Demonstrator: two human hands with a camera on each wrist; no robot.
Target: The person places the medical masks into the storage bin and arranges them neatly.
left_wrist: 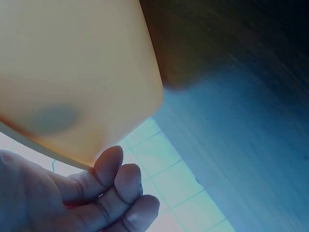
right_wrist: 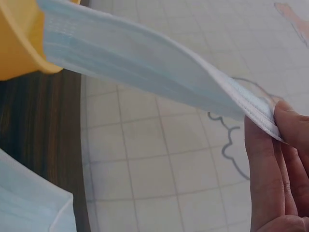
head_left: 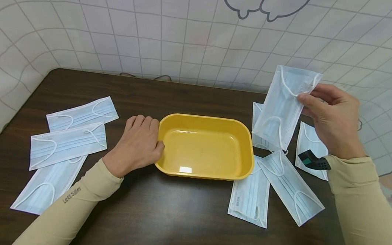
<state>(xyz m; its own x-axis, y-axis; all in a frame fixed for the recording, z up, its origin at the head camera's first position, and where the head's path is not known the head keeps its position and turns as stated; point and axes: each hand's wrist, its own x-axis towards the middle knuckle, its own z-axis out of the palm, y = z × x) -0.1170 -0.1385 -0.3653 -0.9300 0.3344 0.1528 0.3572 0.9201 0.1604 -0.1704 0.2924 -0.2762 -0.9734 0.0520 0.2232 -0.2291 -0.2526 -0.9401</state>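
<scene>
A yellow plastic tray (head_left: pixel 248 140) stands empty in the middle of the dark wooden table (head_left: pixel 177 217). My left hand (head_left: pixel 138 141) lies on the table against the tray's left wall, thumb touching it. The left wrist view shows its fingers (left_wrist: pixel 116 183) loosely curled beside the tray (left_wrist: pixel 72 72). My right hand (head_left: pixel 305 100) is raised right of the tray and pinches the top edge of a light blue face mask (head_left: pixel 283 105), which hangs in the air. In the right wrist view the fingers (right_wrist: pixel 263 159) pinch the mask (right_wrist: pixel 145 63) by its edge, and the tray (right_wrist: pixel 19 43) shows behind.
Three flat masks (head_left: pixel 68 141) lie left of the tray and several more masks (head_left: pixel 279 182) lie to its right. A black wrist camera (head_left: pixel 313 162) sits on my right sleeve. A white gridded backdrop (head_left: pixel 187 37) rises behind the table's far edge.
</scene>
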